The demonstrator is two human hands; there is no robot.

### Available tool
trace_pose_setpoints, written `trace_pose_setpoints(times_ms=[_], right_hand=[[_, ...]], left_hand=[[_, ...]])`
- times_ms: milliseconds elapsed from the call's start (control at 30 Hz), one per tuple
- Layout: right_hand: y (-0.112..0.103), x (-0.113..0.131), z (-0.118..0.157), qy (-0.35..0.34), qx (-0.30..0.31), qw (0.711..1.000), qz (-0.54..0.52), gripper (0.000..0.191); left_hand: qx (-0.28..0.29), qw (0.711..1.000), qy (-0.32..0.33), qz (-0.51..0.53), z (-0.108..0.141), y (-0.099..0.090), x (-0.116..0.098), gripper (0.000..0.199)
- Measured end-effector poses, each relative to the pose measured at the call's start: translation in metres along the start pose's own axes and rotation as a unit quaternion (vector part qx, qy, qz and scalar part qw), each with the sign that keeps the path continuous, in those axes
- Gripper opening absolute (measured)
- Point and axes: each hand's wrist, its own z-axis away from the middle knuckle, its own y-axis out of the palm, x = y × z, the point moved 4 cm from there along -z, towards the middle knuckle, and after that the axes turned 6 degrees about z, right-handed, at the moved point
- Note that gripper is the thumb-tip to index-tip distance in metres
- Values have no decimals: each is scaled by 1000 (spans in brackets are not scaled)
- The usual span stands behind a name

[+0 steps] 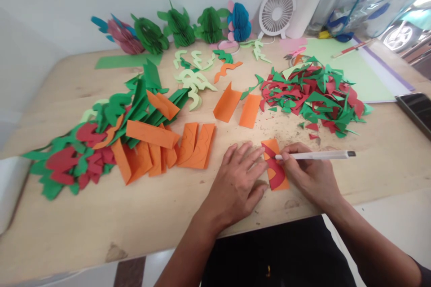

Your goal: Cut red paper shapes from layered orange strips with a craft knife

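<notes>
A white pen (319,155) is pinched in my right hand (313,177), its tip at the edge of a red paper cutout (276,176). That cutout, with a scalloped edge, lies on an orange paper piece (285,183) near the table's front edge. My left hand (239,179) rests flat with fingers stretched out, its fingertips on the left side of the red and orange papers. Just beyond sit two folded orange papers (229,104). Orange folded papers with drawn curves (197,145) lie to the left of my left hand.
Red and green paper scraps (313,94) are heaped at right. Green and red cutouts (77,152) pile up at left. Honeycomb paper figures (180,27) and a small white fan (276,12) line the wall. A phone (417,110) lies at the right edge.
</notes>
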Motion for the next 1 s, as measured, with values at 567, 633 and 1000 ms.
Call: trace_pose_setpoints(times_ms=[567,633,1000], right_hand=[[2,2,-2,-14,-14,1000,1,20],[1,3,-1,-12,-11,1000,3,20],[-2,3,18,-44,-3,999,-12,18]], left_hand=[[-2,1000,1,4,-1,0,0,35],[-4,1000,0,4,-1,0,0,36],[0,1000,0,3,-1,1,1,35]])
